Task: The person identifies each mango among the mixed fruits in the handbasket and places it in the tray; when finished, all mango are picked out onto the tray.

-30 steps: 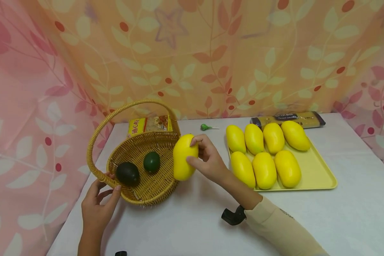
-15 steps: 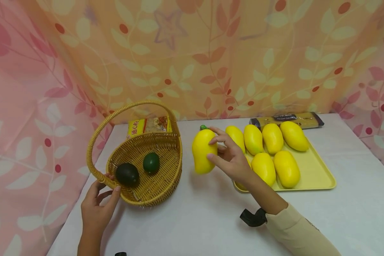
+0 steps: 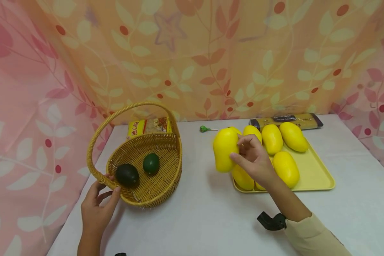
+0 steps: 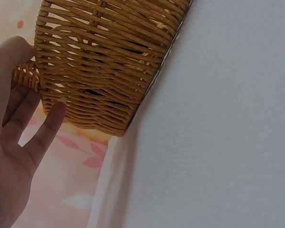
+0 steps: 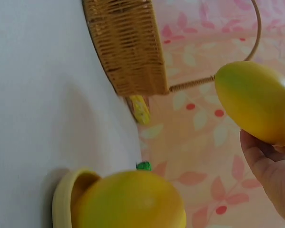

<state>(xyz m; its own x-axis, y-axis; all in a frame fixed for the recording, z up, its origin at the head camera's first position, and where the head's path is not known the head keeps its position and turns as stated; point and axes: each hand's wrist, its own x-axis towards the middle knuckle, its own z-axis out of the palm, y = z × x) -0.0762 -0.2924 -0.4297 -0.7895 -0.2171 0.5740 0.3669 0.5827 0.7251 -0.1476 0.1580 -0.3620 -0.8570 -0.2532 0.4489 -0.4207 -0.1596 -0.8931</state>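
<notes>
In the head view my right hand (image 3: 254,158) pinches a yellow mango (image 3: 225,150) between thumb and fingers, held up at the left end of a yellow tray (image 3: 316,177). More mangoes (image 3: 286,169) lie on that tray, some partly hidden behind the hand. At the left, my left hand (image 3: 99,206) grips the near rim of a wicker basket (image 3: 166,192) at the foot of its handle, thumb outside, as the left wrist view also shows. Inside the basket lie a dark, nearly black avocado-like fruit (image 3: 127,175) and a smaller dark green one (image 3: 151,163).
A yellow food packet (image 3: 150,126) stands behind the basket. Between basket and tray, toward the back, lies a green-wrapped lollipop (image 3: 204,128). A long gold-and-black package (image 3: 302,121) lies behind the tray. Patterned cloth hangs at the back and sides.
My right hand has carried the mango rightward, from beside the basket's right rim to the left end of the tray. My left hand and the basket have stayed in place.
</notes>
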